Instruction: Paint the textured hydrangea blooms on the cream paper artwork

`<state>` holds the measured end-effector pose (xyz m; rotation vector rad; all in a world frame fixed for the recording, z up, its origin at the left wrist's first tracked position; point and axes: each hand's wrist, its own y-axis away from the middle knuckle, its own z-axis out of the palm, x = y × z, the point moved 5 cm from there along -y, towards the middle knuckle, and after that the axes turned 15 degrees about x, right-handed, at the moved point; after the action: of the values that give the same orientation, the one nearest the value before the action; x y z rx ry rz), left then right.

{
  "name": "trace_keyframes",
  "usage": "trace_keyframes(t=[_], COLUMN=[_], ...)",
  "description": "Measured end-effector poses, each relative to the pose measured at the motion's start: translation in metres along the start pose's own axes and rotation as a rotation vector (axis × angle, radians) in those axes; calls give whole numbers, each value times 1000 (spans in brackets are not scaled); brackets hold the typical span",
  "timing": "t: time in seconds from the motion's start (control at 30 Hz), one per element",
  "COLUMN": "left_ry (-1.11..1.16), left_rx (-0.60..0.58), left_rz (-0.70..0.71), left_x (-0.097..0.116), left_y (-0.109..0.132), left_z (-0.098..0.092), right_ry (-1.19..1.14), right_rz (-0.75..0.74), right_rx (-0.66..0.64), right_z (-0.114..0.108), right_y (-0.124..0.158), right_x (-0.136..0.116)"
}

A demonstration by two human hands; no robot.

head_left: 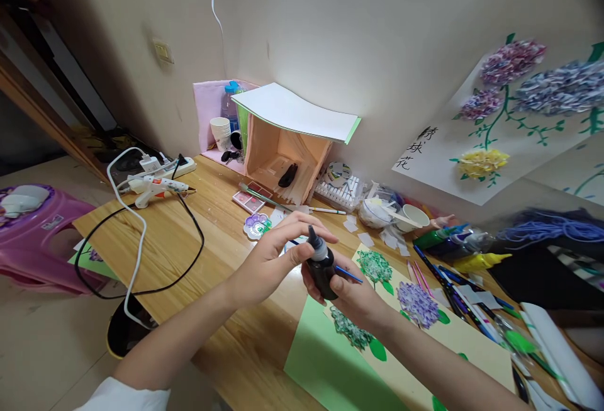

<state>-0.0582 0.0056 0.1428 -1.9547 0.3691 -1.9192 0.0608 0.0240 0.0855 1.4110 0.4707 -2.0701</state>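
A dark squeeze bottle [321,277] with a pointed nozzle is held tilted in midair, grasped around its body by the fingers of the right hand [356,298], beside which a slim blue stick [348,274] juts out. The nozzle is met by the curved thumb and fingers of the left hand [271,253], though whether it is pinched cannot be told. Beneath, a cream sheet [472,342] decorated with flowers is laid partly over a green sheet [330,354] on the wooden desk [189,272].
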Motion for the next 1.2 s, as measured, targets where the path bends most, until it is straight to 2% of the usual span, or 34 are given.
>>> trace_keyframes(t=[0.2, 0.27, 0.33, 0.4, 0.47, 0.53, 0.57, 0.6, 0.67, 0.73, 0.77, 0.8, 0.93, 1.03, 1.2], left_ry=[-75, -109, -160, -251, -396, -592, -698, -800, -962, -1050, -1077, -1105, -1187, -1189, -1173], left_rx=[28, 49, 92, 205, 425, 633, 640, 579, 326, 77, 5, -22, 33, 54, 38], left_rz=[-1, -9, -23, -30, 1, 109, 169, 224, 288, 280, 260, 247, 304, 341, 345], left_x=[1, -3, -12, -22, -28, -23, -19, -16, -17, -27, -34, -41, -59, -63, -68], left_y=[1, 2, 5, 11, 20, 29, 30, 30, 24, 18, 14, 10, -4, -10, -10], left_z=[-5, -9, -17, -34, -61, -85, -91, -93, -86, -77, -74, -72, -69, -67, -66], right_ry=[59, 162, 365, 635, 886, 1074, 1155, 1242, 1436, 1566, 1604, 1630, 1670, 1640, 1514], right_rz=[-82, -130, -197, -299, -444, -592, -648, -670, -631, -602, -606, -614, -638, -665, -660], right_rx=[52, 96, 168, 243, 259, 192, 146, 105, 58, 15, 6, 3, 55, 74, 12], right_z=[-3, -6, -10, -14, -14, -8, -4, 0, 7, 16, 21, 26, 35, 34, 29], right_y=[-3, -4, -7, -12, -20, -33, -41, -50, -71, -87, -93, -98, -104, -102, -90], right_x=[-1, -3, -7, -13, -18, -20, -18, -15, -8, -2, 0, 1, 2, 1, 0])
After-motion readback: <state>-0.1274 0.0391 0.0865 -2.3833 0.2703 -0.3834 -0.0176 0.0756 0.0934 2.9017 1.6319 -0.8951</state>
